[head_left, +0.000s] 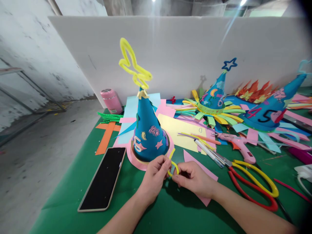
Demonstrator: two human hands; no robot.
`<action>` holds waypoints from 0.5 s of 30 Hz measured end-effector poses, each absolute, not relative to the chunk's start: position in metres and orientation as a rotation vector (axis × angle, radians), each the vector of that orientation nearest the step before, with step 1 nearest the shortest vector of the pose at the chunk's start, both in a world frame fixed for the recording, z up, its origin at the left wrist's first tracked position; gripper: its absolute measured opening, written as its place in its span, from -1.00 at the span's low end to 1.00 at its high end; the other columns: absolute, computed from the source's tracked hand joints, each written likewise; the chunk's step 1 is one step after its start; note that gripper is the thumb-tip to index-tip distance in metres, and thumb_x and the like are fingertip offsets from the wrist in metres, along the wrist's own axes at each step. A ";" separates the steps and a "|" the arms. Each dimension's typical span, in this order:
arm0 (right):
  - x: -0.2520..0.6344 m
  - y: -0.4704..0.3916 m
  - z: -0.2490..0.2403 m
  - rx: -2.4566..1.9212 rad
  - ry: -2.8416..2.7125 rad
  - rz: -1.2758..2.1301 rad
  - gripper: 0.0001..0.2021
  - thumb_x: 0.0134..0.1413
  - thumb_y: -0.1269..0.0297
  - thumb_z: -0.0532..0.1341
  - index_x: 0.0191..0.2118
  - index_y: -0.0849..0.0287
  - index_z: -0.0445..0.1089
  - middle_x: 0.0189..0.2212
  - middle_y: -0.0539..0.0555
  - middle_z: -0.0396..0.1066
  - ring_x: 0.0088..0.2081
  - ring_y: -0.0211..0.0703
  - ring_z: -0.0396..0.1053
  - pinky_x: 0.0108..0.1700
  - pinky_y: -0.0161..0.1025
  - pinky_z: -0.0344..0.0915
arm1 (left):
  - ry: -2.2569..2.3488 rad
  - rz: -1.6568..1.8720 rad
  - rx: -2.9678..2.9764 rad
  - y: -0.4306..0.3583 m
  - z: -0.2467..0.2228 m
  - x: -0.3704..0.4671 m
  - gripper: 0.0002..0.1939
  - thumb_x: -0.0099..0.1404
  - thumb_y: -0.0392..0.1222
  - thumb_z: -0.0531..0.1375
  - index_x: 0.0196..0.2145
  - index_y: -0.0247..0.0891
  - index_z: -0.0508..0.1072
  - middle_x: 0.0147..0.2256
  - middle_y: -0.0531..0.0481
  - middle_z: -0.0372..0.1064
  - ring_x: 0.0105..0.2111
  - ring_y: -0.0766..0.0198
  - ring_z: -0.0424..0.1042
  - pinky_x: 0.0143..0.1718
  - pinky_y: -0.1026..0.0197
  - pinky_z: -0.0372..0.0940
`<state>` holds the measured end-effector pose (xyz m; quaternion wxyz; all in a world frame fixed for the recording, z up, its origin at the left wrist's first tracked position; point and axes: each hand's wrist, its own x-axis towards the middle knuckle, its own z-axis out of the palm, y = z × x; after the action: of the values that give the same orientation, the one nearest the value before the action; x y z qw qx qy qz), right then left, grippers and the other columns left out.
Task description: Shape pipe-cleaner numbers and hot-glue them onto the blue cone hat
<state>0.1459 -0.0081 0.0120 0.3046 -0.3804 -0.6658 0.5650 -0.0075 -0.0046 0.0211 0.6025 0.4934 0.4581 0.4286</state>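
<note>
Head: L hand (156, 175), R hand (193, 177) pinch ylw pipe-cleaner (176, 167).

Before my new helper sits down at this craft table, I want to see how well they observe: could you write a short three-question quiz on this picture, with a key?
1. What tops the cone hat with the pink brim?
A) a dark blue star
B) a yellow looped outline
C) an orange crown

2. True or false: the phone lies on the left hand's side, the scissors on the right hand's side.

3. Fill in: the left hand and right hand both pinch a bent strip coloured ____.

Key: 1 B; 2 true; 3 yellow.
</note>
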 end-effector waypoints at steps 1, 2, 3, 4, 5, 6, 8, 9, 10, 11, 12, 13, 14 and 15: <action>0.146 -0.008 0.011 -1.007 -1.747 1.507 -0.74 0.02 0.22 0.13 -0.60 0.21 0.19 -0.65 -0.06 0.19 -0.59 -0.36 0.10 -0.55 -0.39 0.03 | 1.062 0.993 1.152 -0.005 0.021 -0.008 -0.72 0.17 -0.07 0.11 -0.59 -0.29 0.26 -0.63 0.11 0.13 -0.62 0.44 0.04 -0.59 0.33 -0.03; 0.145 -0.008 0.011 -1.001 -1.723 1.527 -0.73 0.02 0.21 0.13 -0.60 0.21 0.19 -0.66 -0.06 0.20 -0.60 -0.36 0.10 -0.55 -0.39 0.03 | 1.061 0.992 1.160 -0.005 0.022 -0.008 -0.72 0.17 -0.07 0.11 -0.59 -0.29 0.25 -0.62 0.12 0.13 -0.62 0.44 0.04 -0.59 0.34 -0.03; 0.145 -0.007 0.010 -0.990 -1.692 1.554 -0.72 0.01 0.19 0.14 -0.60 0.21 0.19 -0.67 -0.06 0.21 -0.60 -0.36 0.10 -0.56 -0.40 0.02 | 1.059 0.986 1.165 -0.005 0.022 -0.007 -0.72 0.17 -0.08 0.11 -0.59 -0.29 0.24 -0.62 0.12 0.12 -0.62 0.45 0.04 -0.59 0.34 -0.03; 0.145 -0.007 0.009 -0.975 -1.658 1.589 -0.72 0.00 0.18 0.15 -0.60 0.21 0.19 -0.67 -0.06 0.21 -0.61 -0.37 0.10 -0.57 -0.40 0.02 | 1.056 0.979 1.169 -0.005 0.022 -0.007 -0.72 0.18 -0.08 0.10 -0.58 -0.28 0.23 -0.62 0.12 0.12 -0.62 0.45 0.04 -0.59 0.34 -0.03; 0.144 -0.007 0.007 -0.958 -1.622 1.629 -0.72 -0.01 0.16 0.16 -0.60 0.22 0.20 -0.68 -0.06 0.21 -0.61 -0.38 0.11 -0.57 -0.41 0.02 | 1.053 0.969 1.170 -0.005 0.022 -0.007 -0.72 0.18 -0.08 0.10 -0.58 -0.28 0.23 -0.61 0.12 0.12 -0.62 0.45 0.04 -0.59 0.35 -0.03; 0.144 -0.006 0.005 -0.942 -1.586 1.671 -0.72 -0.03 0.16 0.17 -0.59 0.23 0.21 -0.69 -0.07 0.20 -0.62 -0.39 0.11 -0.58 -0.41 0.03 | 1.048 0.959 1.172 -0.005 0.022 -0.007 -0.72 0.19 -0.08 0.09 -0.58 -0.28 0.23 -0.61 0.13 0.11 -0.62 0.46 0.03 -0.59 0.35 -0.03; 0.143 -0.006 0.002 -0.911 -1.527 1.744 -0.73 -0.05 0.16 0.19 -0.57 0.25 0.24 -0.69 -0.08 0.19 -0.64 -0.40 0.11 -0.58 -0.42 0.04 | 1.032 0.943 1.174 -0.005 0.022 -0.007 -0.71 0.19 -0.07 0.09 -0.58 -0.29 0.22 -0.62 0.14 0.10 -0.63 0.47 0.02 -0.60 0.36 -0.04; 0.143 -0.005 0.000 -0.897 -1.505 1.772 -0.74 -0.06 0.17 0.20 -0.56 0.26 0.25 -0.69 -0.08 0.18 -0.64 -0.41 0.11 -0.58 -0.43 0.05 | 1.023 0.939 1.175 -0.005 0.022 -0.007 -0.71 0.19 -0.07 0.09 -0.58 -0.29 0.22 -0.62 0.14 0.09 -0.63 0.47 0.01 -0.60 0.36 -0.04; 0.143 -0.005 -0.001 -0.885 -1.488 1.790 -0.74 -0.06 0.17 0.21 -0.56 0.27 0.26 -0.68 -0.08 0.18 -0.64 -0.42 0.10 -0.58 -0.43 0.05 | 1.016 0.938 1.178 -0.005 0.022 -0.007 -0.70 0.19 -0.06 0.09 -0.59 -0.29 0.21 -0.63 0.14 0.08 -0.63 0.47 0.00 -0.60 0.37 -0.05; 0.143 -0.004 -0.002 -0.878 -1.482 1.798 -0.74 -0.06 0.18 0.21 -0.56 0.27 0.25 -0.68 -0.08 0.18 -0.64 -0.43 0.10 -0.58 -0.43 0.05 | 1.012 0.936 1.183 -0.005 0.022 -0.007 -0.70 0.18 -0.06 0.09 -0.59 -0.30 0.22 -0.63 0.14 0.08 -0.63 0.47 0.00 -0.61 0.37 -0.05; 0.143 -0.004 -0.002 -0.874 -1.486 1.800 -0.74 -0.06 0.18 0.21 -0.57 0.27 0.24 -0.68 -0.08 0.17 -0.65 -0.43 0.09 -0.59 -0.44 0.03 | 1.012 0.933 1.191 -0.005 0.022 -0.008 -0.70 0.18 -0.06 0.09 -0.59 -0.30 0.22 -0.63 0.14 0.08 -0.63 0.47 0.00 -0.61 0.37 -0.05; 0.144 -0.004 -0.002 -0.876 -1.497 1.800 -0.73 -0.06 0.18 0.21 -0.58 0.27 0.23 -0.68 -0.08 0.17 -0.65 -0.44 0.08 -0.60 -0.44 0.01 | 1.013 0.929 1.200 -0.005 0.022 -0.008 -0.70 0.18 -0.05 0.09 -0.59 -0.30 0.22 -0.62 0.13 0.09 -0.63 0.47 0.00 -0.60 0.37 -0.05; 0.144 -0.004 -0.002 -0.882 -1.512 1.796 -0.73 -0.06 0.18 0.21 -0.58 0.27 0.23 -0.68 -0.08 0.16 -0.65 -0.44 0.07 -0.61 -0.44 -0.01 | 1.014 0.924 1.211 -0.005 0.023 -0.008 -0.70 0.18 -0.05 0.09 -0.58 -0.30 0.23 -0.62 0.13 0.10 -0.62 0.46 0.01 -0.60 0.36 -0.05; 0.144 -0.004 -0.001 -0.889 -1.528 1.791 -0.72 -0.06 0.18 0.20 -0.59 0.27 0.23 -0.69 -0.09 0.16 -0.66 -0.44 0.07 -0.62 -0.44 -0.03 | 1.015 0.918 1.223 -0.005 0.023 -0.008 -0.70 0.18 -0.05 0.09 -0.58 -0.30 0.24 -0.61 0.12 0.11 -0.62 0.46 0.01 -0.60 0.36 -0.05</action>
<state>0.1441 -0.0037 -0.0007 0.3075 -0.3360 -0.5778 0.6773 -0.0079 -0.0054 0.0227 0.6077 0.5292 0.4390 0.3974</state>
